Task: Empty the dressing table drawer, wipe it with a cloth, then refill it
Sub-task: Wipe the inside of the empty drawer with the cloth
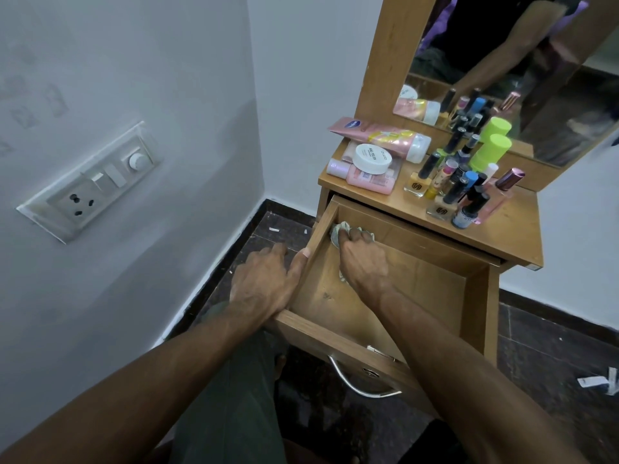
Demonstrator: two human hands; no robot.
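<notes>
From the head camera, a wooden drawer (385, 296) stands pulled out of a dressing table (509, 229), its inside bare wood. The right hand (363, 259) has its fingers curled round a crumpled pale cloth (338, 231), pressed into the drawer's far left corner. The left hand (264, 283) grips the drawer's left wall, thumb over the rim and fingers outside, while bottles and tubes (449, 175) crowd the table beyond the fingers.

The round white plastic jar (372, 158) lying on the pink bottles on the wooden dressing table top carries black lettering on its lid that reads "NAIL POLISH"; a smaller line under it is too blurred to read. Print on the other bottles and tubes cannot be made out.
</notes>
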